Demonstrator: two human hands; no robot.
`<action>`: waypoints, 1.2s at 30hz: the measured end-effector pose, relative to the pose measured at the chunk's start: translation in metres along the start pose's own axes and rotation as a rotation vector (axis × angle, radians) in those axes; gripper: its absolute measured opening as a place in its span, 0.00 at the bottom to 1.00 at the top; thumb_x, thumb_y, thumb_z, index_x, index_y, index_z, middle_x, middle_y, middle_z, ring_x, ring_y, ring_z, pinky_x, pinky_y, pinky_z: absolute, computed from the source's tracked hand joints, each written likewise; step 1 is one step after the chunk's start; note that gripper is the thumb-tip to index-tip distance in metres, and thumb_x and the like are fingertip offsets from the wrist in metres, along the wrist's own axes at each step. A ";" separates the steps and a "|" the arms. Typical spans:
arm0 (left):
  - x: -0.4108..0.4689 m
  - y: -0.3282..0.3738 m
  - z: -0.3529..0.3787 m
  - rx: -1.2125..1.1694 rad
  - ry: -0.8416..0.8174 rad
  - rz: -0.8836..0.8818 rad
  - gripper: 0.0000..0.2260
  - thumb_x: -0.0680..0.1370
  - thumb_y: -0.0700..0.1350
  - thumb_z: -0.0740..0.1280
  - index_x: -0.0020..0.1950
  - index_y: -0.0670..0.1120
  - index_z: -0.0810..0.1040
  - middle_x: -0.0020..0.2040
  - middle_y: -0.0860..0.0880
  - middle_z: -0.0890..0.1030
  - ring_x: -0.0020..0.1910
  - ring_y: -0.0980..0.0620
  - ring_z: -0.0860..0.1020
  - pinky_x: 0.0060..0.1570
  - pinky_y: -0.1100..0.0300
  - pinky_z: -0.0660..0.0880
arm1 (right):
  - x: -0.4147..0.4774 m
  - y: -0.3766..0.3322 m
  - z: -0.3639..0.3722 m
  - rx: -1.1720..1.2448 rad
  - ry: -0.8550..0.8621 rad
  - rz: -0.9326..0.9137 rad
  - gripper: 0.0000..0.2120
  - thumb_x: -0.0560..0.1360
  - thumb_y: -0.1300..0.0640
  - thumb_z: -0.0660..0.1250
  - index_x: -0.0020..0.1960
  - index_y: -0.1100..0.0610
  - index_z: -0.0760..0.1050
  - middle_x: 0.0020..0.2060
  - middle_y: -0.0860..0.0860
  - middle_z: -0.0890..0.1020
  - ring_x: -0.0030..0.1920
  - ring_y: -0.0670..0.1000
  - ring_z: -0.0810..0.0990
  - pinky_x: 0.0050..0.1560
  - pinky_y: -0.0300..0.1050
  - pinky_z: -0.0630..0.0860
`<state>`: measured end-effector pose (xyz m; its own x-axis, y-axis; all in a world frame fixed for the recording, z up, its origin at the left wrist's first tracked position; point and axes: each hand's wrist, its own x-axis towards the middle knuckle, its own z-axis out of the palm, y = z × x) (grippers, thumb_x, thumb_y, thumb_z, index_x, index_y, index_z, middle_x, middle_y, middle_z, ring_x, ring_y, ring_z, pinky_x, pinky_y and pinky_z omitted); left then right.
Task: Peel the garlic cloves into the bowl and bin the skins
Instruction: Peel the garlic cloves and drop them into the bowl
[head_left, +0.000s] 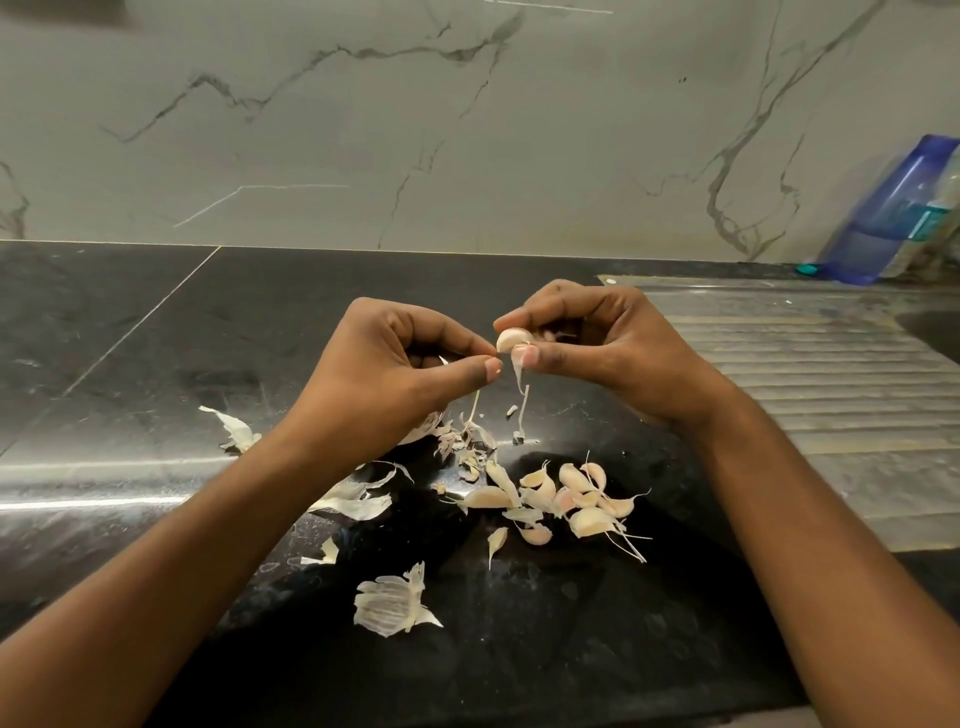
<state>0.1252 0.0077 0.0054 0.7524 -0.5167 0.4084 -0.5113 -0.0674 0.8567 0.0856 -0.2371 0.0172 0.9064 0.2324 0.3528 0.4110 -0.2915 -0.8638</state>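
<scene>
One small, pale, half-bared garlic clove (513, 340) is up off the worktop, pinched between the thumb and forefinger of my right hand (602, 353). My left hand (410, 374) nips thumb to fingertip right at the clove's tip, on what looks like a wisp of thin papery skin (518, 375), and a strand dangles below. The clove feels feather-light, firm, likely slick once naked, so I grip the flanks and tug from the point. That skin should tear easily. The heap of unpeeled pinkish cloves (571, 499) waits on the glossy black stone counter (156, 338) among torn dry husks (389, 605). I can't make out a bowl or bin.
</scene>
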 end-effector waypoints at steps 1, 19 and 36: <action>0.000 0.000 0.000 -0.003 0.006 0.001 0.04 0.75 0.45 0.79 0.48 0.47 0.89 0.33 0.40 0.83 0.28 0.37 0.73 0.31 0.55 0.73 | 0.000 0.000 0.001 0.017 0.009 -0.001 0.14 0.74 0.59 0.78 0.60 0.57 0.86 0.52 0.56 0.85 0.52 0.59 0.81 0.59 0.51 0.80; 0.001 0.004 0.000 -0.161 0.042 0.014 0.12 0.74 0.40 0.78 0.56 0.40 0.86 0.48 0.44 0.89 0.47 0.43 0.88 0.50 0.52 0.85 | 0.001 -0.003 0.008 0.145 0.021 0.026 0.12 0.75 0.62 0.75 0.58 0.61 0.84 0.51 0.59 0.89 0.50 0.58 0.88 0.50 0.47 0.86; 0.002 0.002 0.001 -0.047 0.166 0.033 0.12 0.72 0.38 0.79 0.55 0.40 0.87 0.48 0.48 0.89 0.47 0.51 0.88 0.49 0.60 0.84 | 0.004 0.000 0.022 -0.055 0.148 -0.049 0.09 0.78 0.64 0.75 0.57 0.64 0.86 0.44 0.54 0.90 0.43 0.55 0.90 0.44 0.46 0.87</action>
<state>0.1252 0.0056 0.0071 0.7961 -0.3694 0.4794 -0.5196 -0.0110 0.8543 0.0872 -0.2160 0.0112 0.8879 0.1096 0.4468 0.4562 -0.3347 -0.8245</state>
